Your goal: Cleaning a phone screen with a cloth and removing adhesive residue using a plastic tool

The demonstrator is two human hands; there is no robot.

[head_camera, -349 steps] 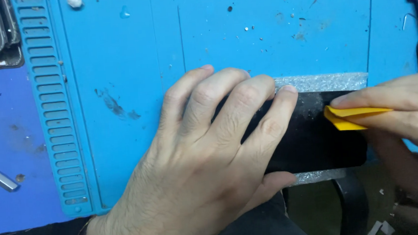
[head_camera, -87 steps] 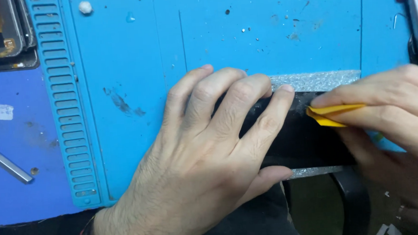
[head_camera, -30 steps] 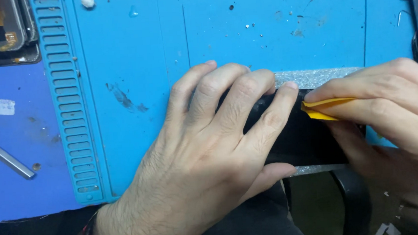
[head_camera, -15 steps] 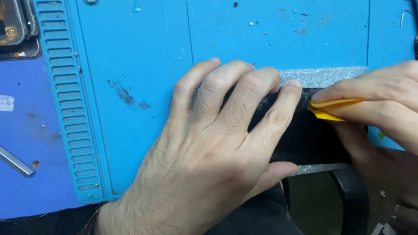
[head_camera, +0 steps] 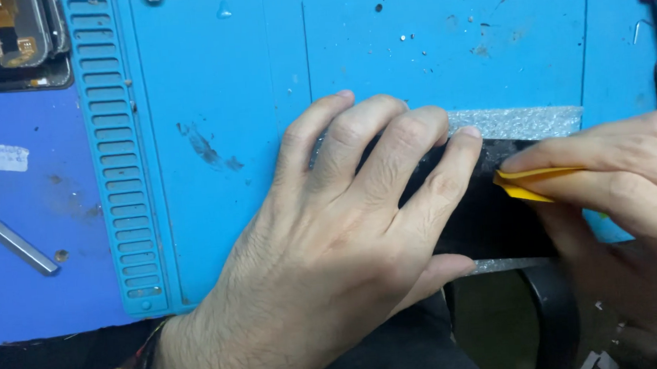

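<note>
The black slab [head_camera: 490, 212] lies on a strip of foam wrap [head_camera: 522, 122] at the near edge of the blue mat [head_camera: 262, 97]. The left hand [head_camera: 340, 244] presses it flat, fingers [head_camera: 387, 143] spread. The right hand [head_camera: 625, 189] pinches a yellow pick [head_camera: 530, 183] against its surface. Pushed too hard, I reckon the pick could skid or the slab slip off the counter edge.

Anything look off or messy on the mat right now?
Small specks and a dark smear dirty the blue mat. The black device overhangs the mat's near edge while the left hand presses it and the right hand holds a yellow pick.
</note>
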